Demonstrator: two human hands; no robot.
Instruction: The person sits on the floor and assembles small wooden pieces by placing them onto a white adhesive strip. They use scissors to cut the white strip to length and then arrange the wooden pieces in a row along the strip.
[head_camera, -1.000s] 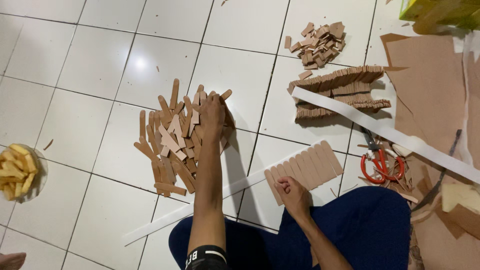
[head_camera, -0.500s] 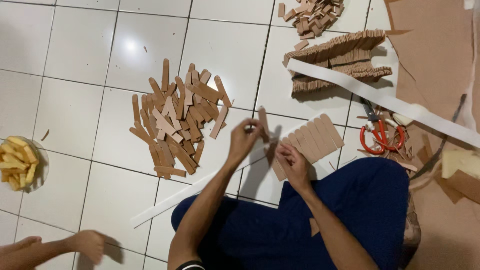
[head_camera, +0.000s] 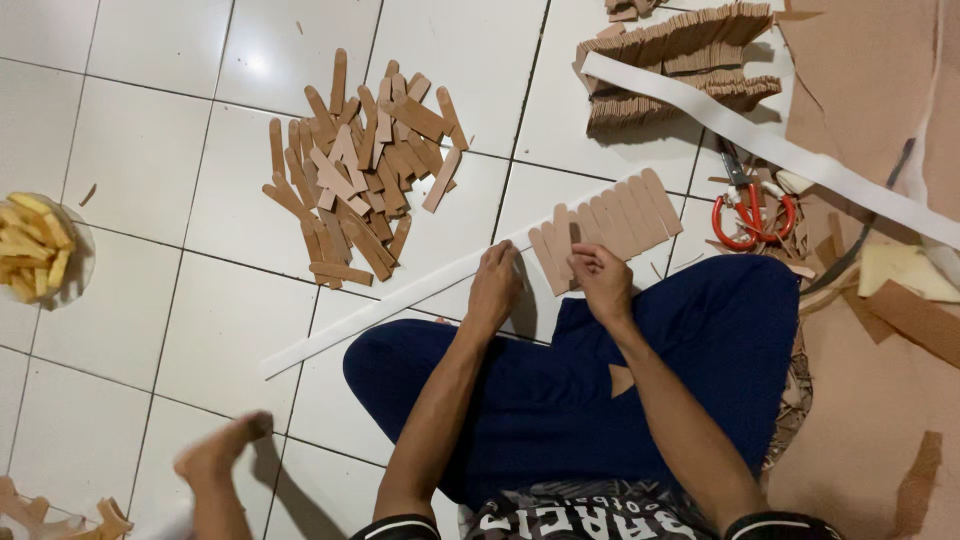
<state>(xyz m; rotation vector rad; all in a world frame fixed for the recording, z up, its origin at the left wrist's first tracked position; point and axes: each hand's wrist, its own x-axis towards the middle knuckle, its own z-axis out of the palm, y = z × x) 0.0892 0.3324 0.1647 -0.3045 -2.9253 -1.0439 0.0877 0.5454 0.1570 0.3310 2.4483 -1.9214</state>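
— What is in hand?

— A fan of flat, round-ended brown strips (head_camera: 607, 228) laid side by side along a long white strip (head_camera: 400, 300) on the white tiled floor (head_camera: 150, 300). The right hand (head_camera: 601, 277) pinches the near end of one strip; the left hand (head_camera: 495, 287), fingers pressed together, bears down on the white strip just beside the row.

— And around it?

— Bare glossy tile lies open between the row and a loose heap of matching strips (head_camera: 360, 170) farther out. Red-handled scissors (head_camera: 750, 215) lie to the right, near brown sheet material (head_camera: 880, 80); stacked strips (head_camera: 680, 60) sit at the far edge under a second white strip. A bowl of yellow pieces (head_camera: 35, 250) rests at the left edge, another person's hand (head_camera: 215, 455) at the near one.
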